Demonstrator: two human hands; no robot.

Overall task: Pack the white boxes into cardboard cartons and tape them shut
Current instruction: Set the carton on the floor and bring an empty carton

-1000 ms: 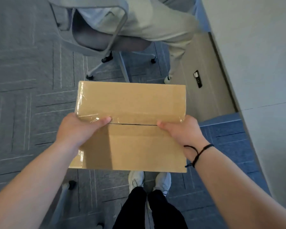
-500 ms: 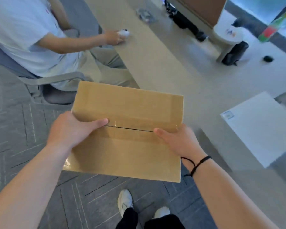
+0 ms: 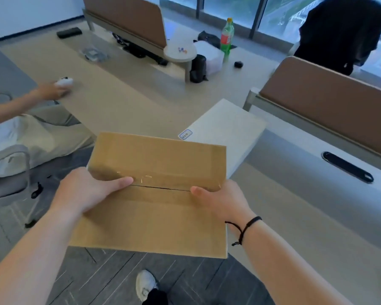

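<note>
1. The bench (image 3: 123, 102) spreads out ahead of my hands and off to their right; I judge it the place to set the load down.
2. The cardboard carton (image 3: 154, 194) hangs in the air between my hands, over the floor and just short of the bench edge. Its broad face is turned up toward me, its long axis runs from hand to hand, and the flap seam lies along that same line.
3. The white box (image 3: 227, 133) lies flat on the bench just beyond my right hand, partly hidden behind the carton's far corner, its long axis angled away to the right.
4. My left hand (image 3: 88, 192) grips the carton's left edge, thumb laid along the seam; my right hand (image 3: 218, 201) grips the right edge the same way.
5. Risks, as I judge them: the seam shows a dark gap between my thumbs, so the flaps could spring apart if my thumbs lift; setting down carelessly could knock the white box.
</note>
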